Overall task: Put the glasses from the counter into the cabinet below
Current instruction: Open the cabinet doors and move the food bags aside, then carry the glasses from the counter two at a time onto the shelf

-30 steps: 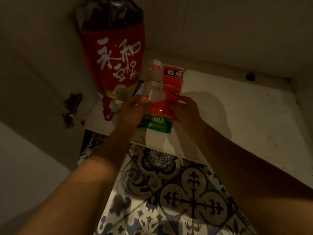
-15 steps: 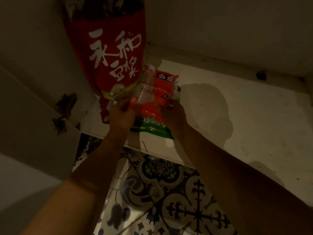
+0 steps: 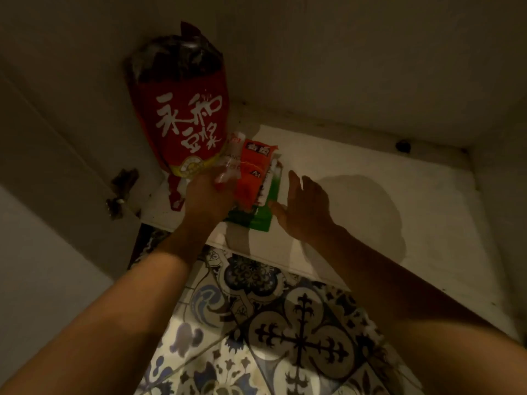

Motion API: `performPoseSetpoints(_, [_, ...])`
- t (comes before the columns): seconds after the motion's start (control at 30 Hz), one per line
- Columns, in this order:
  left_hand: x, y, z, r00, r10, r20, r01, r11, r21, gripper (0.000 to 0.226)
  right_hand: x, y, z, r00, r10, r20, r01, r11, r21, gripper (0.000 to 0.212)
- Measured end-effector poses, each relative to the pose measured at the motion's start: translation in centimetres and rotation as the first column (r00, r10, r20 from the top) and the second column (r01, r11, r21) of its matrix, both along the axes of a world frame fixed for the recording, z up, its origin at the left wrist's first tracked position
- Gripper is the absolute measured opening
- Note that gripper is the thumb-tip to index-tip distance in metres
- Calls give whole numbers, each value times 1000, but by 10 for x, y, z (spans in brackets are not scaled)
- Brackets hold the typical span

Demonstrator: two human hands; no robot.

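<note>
Inside cabinet (image 3: 370,201), left hand (image 3: 205,201) grips packets (image 3: 251,178).

Tall red bag (image 3: 182,115), upper left of centre: glossy crinkled plastic film, clear at the top. Small packets (image 3: 251,178), centre: shiny plastic wrap, orange, clear and green, creased. Cabinet floor (image 3: 385,201), right: matt pale board, scuffed and speckled. Cabinet walls (image 3: 342,58), top: matt painted panel. Floor tiles (image 3: 285,332), bottom: smooth glazed ceramic, patterned. Hinge (image 3: 121,192), left: dull, rough-looking metal.
</note>
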State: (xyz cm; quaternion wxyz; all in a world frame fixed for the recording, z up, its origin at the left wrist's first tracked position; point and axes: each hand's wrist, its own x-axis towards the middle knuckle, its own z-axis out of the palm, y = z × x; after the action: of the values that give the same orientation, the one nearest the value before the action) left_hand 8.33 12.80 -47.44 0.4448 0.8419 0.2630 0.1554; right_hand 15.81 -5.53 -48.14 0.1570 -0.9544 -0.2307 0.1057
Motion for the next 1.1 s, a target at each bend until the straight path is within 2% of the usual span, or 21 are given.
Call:
performPoseSetpoints(0.07, [2,-23,32,988,-139,-63,150,961,232,34,0,-27,30,995,36,90,-29,996,-79,88])
performPoseSetpoints(0.17, [6,-59,91,917,-297,-265,396,741,542,56,1,-66,86,986,29,163,-18,997,-69,87])
performPoseSetpoints(0.23, [5,-86,129,860,-277,-430,504,600,622,69,-6,-94,124,979,-1,205,18,997,-81,88])
performPoseSetpoints(0.3, [-5,-115,164,804,-248,-540,576,549,606,78,-22,-121,160,978,-23,205,47,993,-111,89])
performPoseSetpoints(0.4, [-27,-157,214,743,-260,-616,635,563,529,88,-55,-160,213,991,-48,123,63,991,-119,88])
performPoseSetpoints(0.53, [-73,-201,294,665,-237,-708,657,637,403,80,-98,-193,302,991,-116,-73,105,984,-143,87])
performPoseSetpoints(0.63, [-109,-225,379,655,-242,-716,630,699,340,110,-132,-213,382,984,-98,-152,64,975,-213,87])
performPoseSetpoints(0.7, [-126,-234,435,678,-235,-696,604,718,346,109,-150,-226,437,985,-105,-139,73,974,-213,85])
performPoseSetpoints(0.9, [-169,-231,594,737,-186,-649,526,761,380,78,-181,-244,581,996,-29,-85,19,992,-125,96])
performPoseSetpoints(1.03, [-178,-218,675,795,-114,-596,434,794,427,74,-175,-231,672,997,58,53,-53,994,-95,102])
performPoseSetpoints(1.1, [-175,-208,707,831,-89,-549,378,815,440,74,-166,-218,709,989,86,117,-76,993,-88,99])
